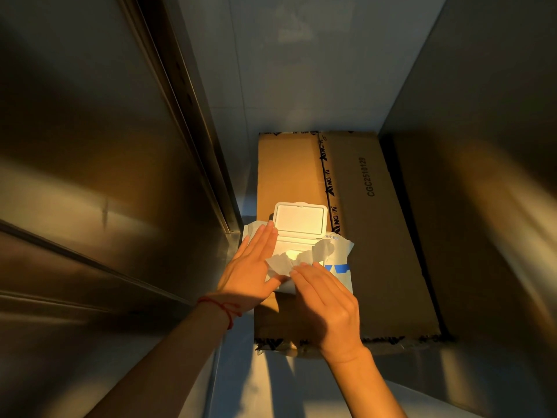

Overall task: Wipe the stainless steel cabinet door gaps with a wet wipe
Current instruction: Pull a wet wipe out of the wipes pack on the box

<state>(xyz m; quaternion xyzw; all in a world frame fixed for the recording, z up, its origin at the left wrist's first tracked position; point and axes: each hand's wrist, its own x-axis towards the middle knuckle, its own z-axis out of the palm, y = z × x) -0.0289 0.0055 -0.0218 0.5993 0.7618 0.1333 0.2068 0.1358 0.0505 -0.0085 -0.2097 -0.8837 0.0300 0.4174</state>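
Head view, open wipe pack (301, 224), wipe (289, 260) protruding

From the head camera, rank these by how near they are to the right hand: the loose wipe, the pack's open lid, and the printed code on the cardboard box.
1. Wipe, touching the right hand fingers.
2. Open lid, farther up the pack.
3. Printed code, upper right on the cardboard box.

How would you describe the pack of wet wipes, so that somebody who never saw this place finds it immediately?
Look at the flattened cardboard box lying on the floor between the steel cabinet panels. At its near left part lies the wet wipe pack, white with a blue mark, under the left hand and right hand. Its white flip lid stands open and a crumpled wipe sticks out.
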